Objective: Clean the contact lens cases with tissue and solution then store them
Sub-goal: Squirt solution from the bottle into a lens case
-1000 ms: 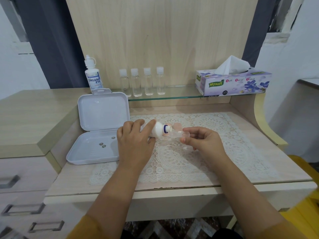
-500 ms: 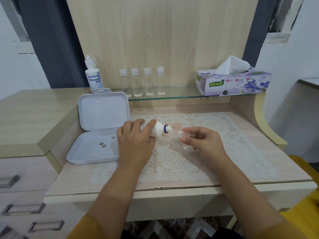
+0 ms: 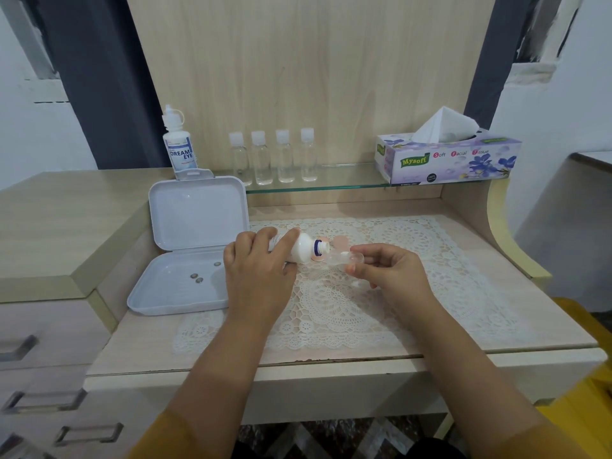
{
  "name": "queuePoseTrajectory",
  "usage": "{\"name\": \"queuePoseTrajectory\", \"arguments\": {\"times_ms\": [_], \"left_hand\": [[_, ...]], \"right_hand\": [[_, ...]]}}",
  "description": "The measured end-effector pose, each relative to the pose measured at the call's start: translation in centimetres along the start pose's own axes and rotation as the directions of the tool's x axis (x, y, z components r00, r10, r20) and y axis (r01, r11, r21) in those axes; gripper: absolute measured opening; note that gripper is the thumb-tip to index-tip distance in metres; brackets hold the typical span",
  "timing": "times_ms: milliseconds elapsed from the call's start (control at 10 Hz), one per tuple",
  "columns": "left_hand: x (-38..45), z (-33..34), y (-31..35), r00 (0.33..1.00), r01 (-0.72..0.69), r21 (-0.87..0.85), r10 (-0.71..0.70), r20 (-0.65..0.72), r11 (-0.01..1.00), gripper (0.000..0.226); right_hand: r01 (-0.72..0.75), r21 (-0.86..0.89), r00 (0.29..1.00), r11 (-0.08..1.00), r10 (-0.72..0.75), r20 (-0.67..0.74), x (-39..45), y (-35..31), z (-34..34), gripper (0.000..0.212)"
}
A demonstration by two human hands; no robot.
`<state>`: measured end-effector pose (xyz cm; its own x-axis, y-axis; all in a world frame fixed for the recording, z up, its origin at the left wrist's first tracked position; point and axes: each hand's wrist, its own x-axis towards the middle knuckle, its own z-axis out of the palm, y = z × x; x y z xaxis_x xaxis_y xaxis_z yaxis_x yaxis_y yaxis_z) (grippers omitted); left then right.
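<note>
Lens case pinched in right hand's grip; left hand grips tilted solution bottle.

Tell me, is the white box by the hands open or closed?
Open. The white box has its lid standing up at the back, and its tray lies flat, showing three small round things inside.
</note>
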<state>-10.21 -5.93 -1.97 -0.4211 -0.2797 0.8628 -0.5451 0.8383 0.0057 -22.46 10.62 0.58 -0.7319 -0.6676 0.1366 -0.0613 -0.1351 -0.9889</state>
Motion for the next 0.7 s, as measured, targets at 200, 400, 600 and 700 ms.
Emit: {"name": "queuePoseTrajectory", "arguments": {"times_ms": [200,400,600,700], "left_hand": [[0.01,-0.06,0.02,1.0,0.005,-0.002,-0.005,0.003,1.0,0.051],[0.03,-0.02,0.0,1.0,0.006,-0.005,-0.006,0.009,1.0,0.051],[0.05,-0.05,0.04,1.0,0.005,-0.004,-0.005,-0.001,1.0,0.051],[0.07,-0.05,0.06,1.0,0.002,-0.001,-0.002,-0.004,1.0,0.051]], "right_hand": [[-0.014,0.0,1.0,1.0,0.014,-0.007,0.06,-0.01,0.04,0.028],[-0.035,0.064,0.999,0.997,0.035,-0.005,-0.21,0.21,0.06,0.029],[-0.03,0.061,1.0,0.998,0.03,0.0,-0.09,0.27,0.04,0.03],[-0.032,0.065,0.999,0.997,0.031,0.006,-0.05,0.33,0.04,0.029]]}}
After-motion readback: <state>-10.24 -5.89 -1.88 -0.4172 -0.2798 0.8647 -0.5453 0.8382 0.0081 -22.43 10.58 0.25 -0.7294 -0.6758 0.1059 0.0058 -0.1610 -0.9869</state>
